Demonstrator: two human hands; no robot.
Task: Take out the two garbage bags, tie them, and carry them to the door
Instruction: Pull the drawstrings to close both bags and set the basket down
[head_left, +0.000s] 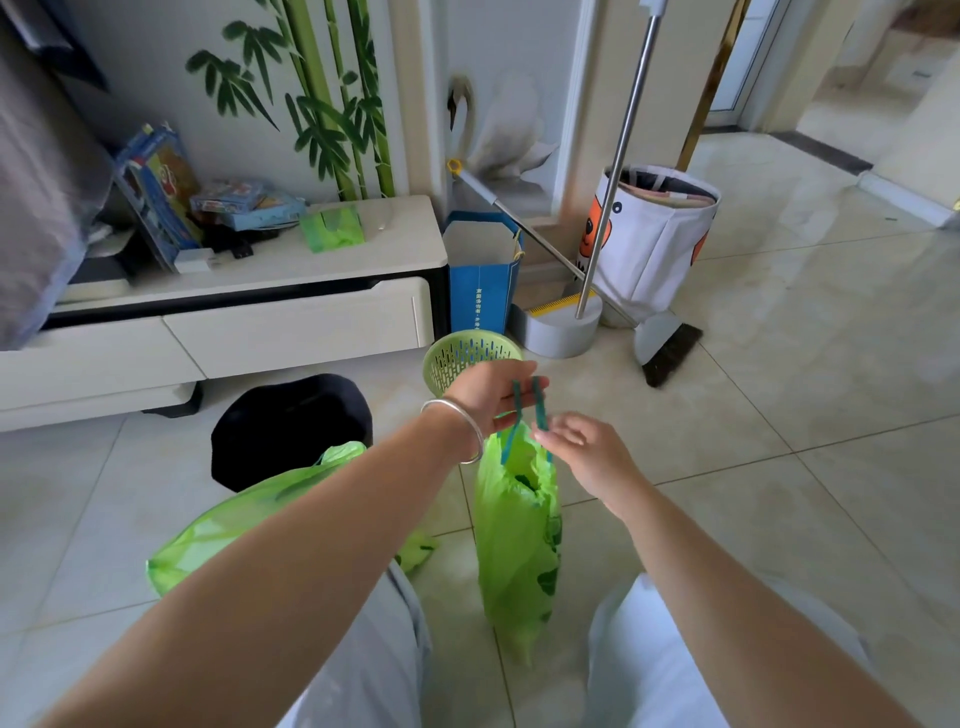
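A green garbage bag (514, 535) hangs in front of me by its blue drawstring (540, 408). My left hand (493, 389), with a silver bangle on the wrist, holds the drawstring loops up. My right hand (587, 454) is just right of the bag's mouth, fingers apart and touching the string. A second green garbage bag (228, 525) lies on the floor to the left, partly hidden by my left forearm. Behind it stands a black bin (285, 421). A small green basket bin (467, 356) sits beyond my left hand.
A white TV cabinet (291, 322) with boxes on top runs along the left wall. A blue paper bag (480, 280), a dustpan with broom (670, 353) and a white fabric hamper (654, 234) stand by the wall. Tiled floor stretches right toward a doorway (753, 67).
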